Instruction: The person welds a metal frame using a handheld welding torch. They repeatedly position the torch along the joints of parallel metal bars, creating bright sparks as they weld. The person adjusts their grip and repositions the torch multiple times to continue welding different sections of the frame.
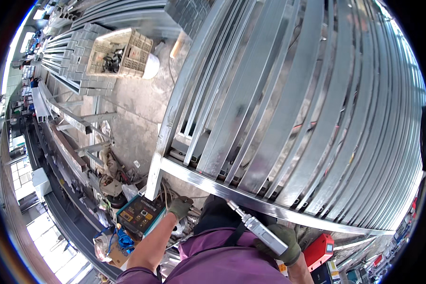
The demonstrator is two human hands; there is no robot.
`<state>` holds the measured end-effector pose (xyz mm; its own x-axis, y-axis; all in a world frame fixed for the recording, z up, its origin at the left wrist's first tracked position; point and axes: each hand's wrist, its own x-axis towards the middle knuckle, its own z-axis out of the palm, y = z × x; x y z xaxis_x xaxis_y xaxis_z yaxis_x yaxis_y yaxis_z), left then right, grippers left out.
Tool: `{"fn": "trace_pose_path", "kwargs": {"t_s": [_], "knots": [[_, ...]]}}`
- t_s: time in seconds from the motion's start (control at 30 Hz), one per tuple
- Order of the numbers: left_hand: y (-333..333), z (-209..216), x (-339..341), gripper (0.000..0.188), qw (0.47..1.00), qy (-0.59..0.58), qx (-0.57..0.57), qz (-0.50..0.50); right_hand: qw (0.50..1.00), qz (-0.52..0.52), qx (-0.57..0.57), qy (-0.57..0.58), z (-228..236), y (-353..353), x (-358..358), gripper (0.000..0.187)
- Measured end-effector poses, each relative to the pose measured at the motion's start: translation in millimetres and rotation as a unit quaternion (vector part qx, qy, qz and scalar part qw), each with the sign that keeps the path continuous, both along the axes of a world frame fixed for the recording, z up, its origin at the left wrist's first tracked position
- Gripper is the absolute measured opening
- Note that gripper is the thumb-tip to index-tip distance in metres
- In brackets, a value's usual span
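Note:
My right hand (288, 244), in a dark green work glove, is wrapped round a silver welding gun (264, 233). It has a boxy body and a narrow nozzle with a copper-coloured tip, which points up and left towards the near rail of a metal frame (213, 186). My left hand (179, 207), also gloved, is lower left of that rail, beside the frame's corner leg (154, 182). Its fingers look curled in, and whatever they hold is hidden. Hoses and clutter lie around it, next to a dark box with a teal edge (142, 214).
Long rectangular steel tubes (288, 94) lie side by side across the frame. A cream plastic crate (119, 53) holding dark parts stands beyond, near stacked tubing (80, 59). Metal racking (75, 123) runs along the left. A red machine (318, 251) stands at the lower right.

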<state>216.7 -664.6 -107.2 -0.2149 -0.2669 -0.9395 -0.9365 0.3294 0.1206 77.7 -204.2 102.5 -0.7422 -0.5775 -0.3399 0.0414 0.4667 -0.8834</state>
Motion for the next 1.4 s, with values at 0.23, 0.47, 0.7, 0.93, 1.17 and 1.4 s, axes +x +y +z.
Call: {"fn": "trace_pose_path", "kwargs": {"t_s": [0.23, 0.47, 0.7, 0.93, 1.17, 1.4], "knots": [[9, 33, 7, 0.048, 0.993, -0.095, -0.015, -0.074, 0.995, 0.095, 0.026, -0.011, -19, -38, -33, 0.039], [5, 26, 23, 0.051, 0.996, -0.033, 0.006, -0.079, 0.984, 0.126, 0.068, -0.109, -26, -37, -54, 0.04], [11, 36, -6, 0.051, 0.998, 0.004, 0.009, -0.057, 0.991, 0.111, 0.071, 0.003, -8, -49, -104, 0.036], [20, 29, 14, 0.048, 0.998, -0.045, 0.031, 0.008, 0.996, 0.059, -0.051, -0.047, -45, -62, -140, 0.036], [39, 58, 14, 0.044, 0.994, -0.056, 0.043, 0.088, 0.99, 0.093, -0.083, -0.06, -84, -62, -131, 0.038], [36, 51, 25, 0.045, 0.997, -0.043, 0.034, 0.054, 0.984, 0.091, -0.095, -0.119, -80, -77, -136, 0.042]]}}
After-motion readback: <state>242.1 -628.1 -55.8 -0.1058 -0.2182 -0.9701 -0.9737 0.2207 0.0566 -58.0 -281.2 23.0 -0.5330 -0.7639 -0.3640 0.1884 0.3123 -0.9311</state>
